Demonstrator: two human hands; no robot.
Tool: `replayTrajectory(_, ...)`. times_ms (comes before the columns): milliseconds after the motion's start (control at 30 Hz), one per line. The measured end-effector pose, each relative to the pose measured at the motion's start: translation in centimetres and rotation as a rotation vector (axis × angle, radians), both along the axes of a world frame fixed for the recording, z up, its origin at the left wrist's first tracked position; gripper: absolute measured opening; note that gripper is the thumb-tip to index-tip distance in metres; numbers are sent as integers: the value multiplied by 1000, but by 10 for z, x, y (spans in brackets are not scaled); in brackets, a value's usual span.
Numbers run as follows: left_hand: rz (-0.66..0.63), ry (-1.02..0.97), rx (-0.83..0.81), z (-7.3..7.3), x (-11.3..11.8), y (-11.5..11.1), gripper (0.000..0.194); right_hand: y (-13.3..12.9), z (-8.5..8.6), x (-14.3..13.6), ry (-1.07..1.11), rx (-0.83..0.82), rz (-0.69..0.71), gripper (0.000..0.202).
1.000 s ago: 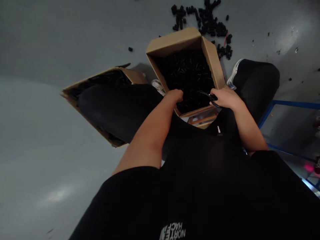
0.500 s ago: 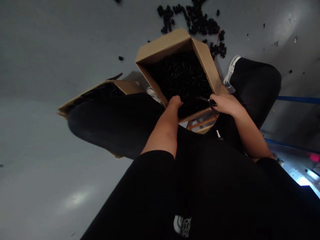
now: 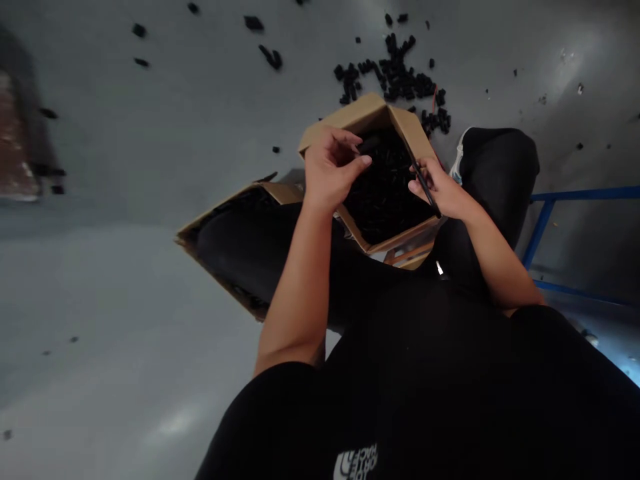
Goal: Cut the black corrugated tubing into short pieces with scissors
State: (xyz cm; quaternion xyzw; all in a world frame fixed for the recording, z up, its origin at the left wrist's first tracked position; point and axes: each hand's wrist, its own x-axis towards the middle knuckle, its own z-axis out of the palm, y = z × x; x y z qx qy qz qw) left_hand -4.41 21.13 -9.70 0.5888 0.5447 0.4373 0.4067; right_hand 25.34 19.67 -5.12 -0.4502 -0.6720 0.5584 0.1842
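A cardboard box filled with small black pieces stands between my legs. My left hand is raised over its left side, thumb and fingers curled toward each other around a dark piece whose outline is blurred. Over the box's right edge, my right hand is closed on a slim black tool, which looks like scissors or tweezers and points up and left.
A second cardboard box of black pieces lies partly under my left leg. Many black pieces are scattered on the grey floor beyond. Blue metal bars are at the right, a reddish-brown object at the far left.
My left hand has come up out of the box and moved left and away from me, now with a dark piece. My right hand has shifted slightly, and the tool has turned steeper. The view has shifted.
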Motion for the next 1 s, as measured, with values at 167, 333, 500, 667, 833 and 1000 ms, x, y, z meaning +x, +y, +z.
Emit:
replayTrajectory(167, 206, -33, 49, 26, 11, -44, 68, -5, 11, -17, -40, -77, 248, 48)
replayTrajectory(333, 281, -74, 14, 23, 30, -63, 57, -7, 18, -27, -42, -78, 306, 56)
replayTrajectory(500, 290, -126, 16, 12, 43, -66, 54, -6, 16, -29, -73, -49, 290, 57)
replayTrajectory(667, 324, -156, 8, 8, 53, -69, 55, -9, 14, -35, -137, -61, 269, 61)
replayTrajectory(833, 326, -184, 1, 5, 56, -67, 54, -9, 21, -37, -201, -34, 283, 59)
replayTrajectory(1000, 337, -186, -37, 1, 54, -65, 55, -8, 34, -38, -263, -9, 237, 58)
